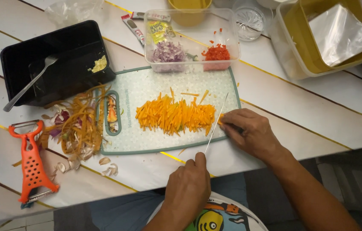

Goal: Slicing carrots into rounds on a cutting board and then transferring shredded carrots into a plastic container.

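My left hand (188, 185) is closed around the handle of a thin knife (217, 120). The blade stands on edge across the right end of a pale patterned cutting board (146, 141). A pile of orange carrot sticks (175, 116) lies in the middle of the board, just left of the blade. My right hand (249, 131) rests at the board's right edge, fingertips pinching a small orange carrot piece (220, 122) against the blade's right side.
A clear tub (191, 40) behind the board holds chopped purple onion and red bits. At the left are a black tray (57, 60) with a spoon, a heap of peelings (78, 126) and an orange peeler (32, 164). A lidded yellow box (330, 38) stands far right.
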